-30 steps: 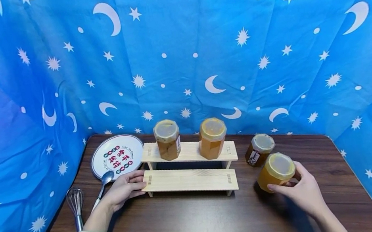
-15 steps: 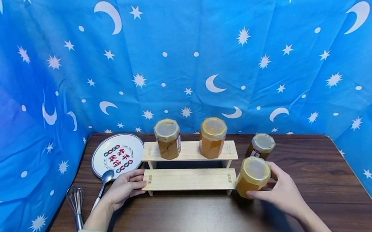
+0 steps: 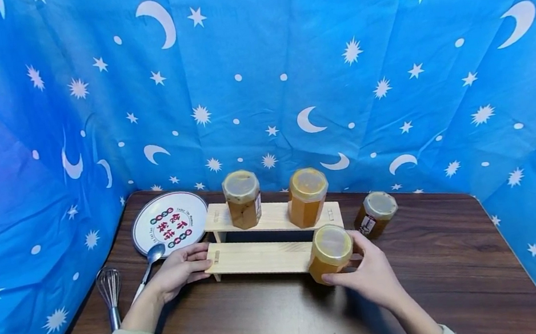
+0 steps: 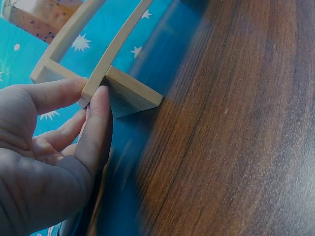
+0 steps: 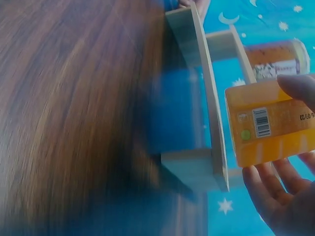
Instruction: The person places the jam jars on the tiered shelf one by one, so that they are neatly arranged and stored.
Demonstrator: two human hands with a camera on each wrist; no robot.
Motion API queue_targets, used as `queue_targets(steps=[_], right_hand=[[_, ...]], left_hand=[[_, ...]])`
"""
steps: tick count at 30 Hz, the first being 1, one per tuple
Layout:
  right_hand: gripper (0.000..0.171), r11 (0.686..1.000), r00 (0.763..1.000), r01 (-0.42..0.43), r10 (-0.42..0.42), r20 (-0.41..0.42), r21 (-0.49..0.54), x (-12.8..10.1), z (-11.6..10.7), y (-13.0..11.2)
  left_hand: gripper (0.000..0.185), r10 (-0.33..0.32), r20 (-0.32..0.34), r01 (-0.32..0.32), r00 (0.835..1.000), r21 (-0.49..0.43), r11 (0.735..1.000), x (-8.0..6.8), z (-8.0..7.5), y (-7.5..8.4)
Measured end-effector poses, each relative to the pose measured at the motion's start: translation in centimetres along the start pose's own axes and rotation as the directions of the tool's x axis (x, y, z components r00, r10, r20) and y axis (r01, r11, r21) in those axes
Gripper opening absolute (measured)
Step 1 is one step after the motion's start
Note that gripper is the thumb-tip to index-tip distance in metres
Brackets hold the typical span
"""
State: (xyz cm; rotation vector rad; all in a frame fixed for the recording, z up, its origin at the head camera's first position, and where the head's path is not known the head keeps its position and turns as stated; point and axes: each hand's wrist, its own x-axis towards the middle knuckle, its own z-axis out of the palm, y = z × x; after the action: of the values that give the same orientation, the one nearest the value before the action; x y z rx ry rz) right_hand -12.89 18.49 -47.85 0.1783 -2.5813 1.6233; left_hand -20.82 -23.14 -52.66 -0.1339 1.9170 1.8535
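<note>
I'm seeing an amber, yellow-lidded honey jar [image 3: 330, 251] hovering over the wooden rack's [image 3: 260, 256] lower step; my right hand [image 3: 372, 275] is curling around it, left hand [image 3: 179, 271] pinching the rack's end.

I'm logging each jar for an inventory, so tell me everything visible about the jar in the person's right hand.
The jar is clear, faceted, filled with amber-orange contents, and capped by a pale translucent lid. The right wrist view shows a side label with a barcode. The right hand grips its side and holds it at the right end of the wooden rack's lower shelf; whether it rests there is unclear.
</note>
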Motion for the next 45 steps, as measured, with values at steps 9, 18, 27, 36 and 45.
queue_targets(steps=[9,18,27,36,45], right_hand=[[0.084,0.998,1.0,0.025,-0.024,-0.009,0.05,1.1,3.4,-1.1],[0.082,0.997,1.0,0.027,-0.027,0.01,0.071,2.4,7.1,-2.4],[0.081,0.992,0.996,0.069,-0.075,0.054,0.103,3.7,10.4,-3.3],[0.079,0.992,0.993,0.074,-0.083,0.084,0.103,4.6,12.6,-4.1],[0.081,0.993,0.994,0.065,-0.073,0.08,0.095,4.8,13.4,-4.2]], left_hand=[[0.06,0.005,0.01,-0.005,1.0,-0.008,1.0,0.1,-0.1,-0.2],[0.059,-0.005,0.004,0.005,1.0,-0.012,1.0,-0.1,0.1,0.0],[0.059,0.005,0.012,-0.004,1.0,-0.02,1.0,-0.2,0.2,0.2],[0.058,-0.008,0.002,0.008,1.0,-0.013,1.0,0.0,0.1,0.2],[0.062,-0.006,0.033,0.007,0.999,-0.03,1.0,-0.1,-0.1,0.3]])
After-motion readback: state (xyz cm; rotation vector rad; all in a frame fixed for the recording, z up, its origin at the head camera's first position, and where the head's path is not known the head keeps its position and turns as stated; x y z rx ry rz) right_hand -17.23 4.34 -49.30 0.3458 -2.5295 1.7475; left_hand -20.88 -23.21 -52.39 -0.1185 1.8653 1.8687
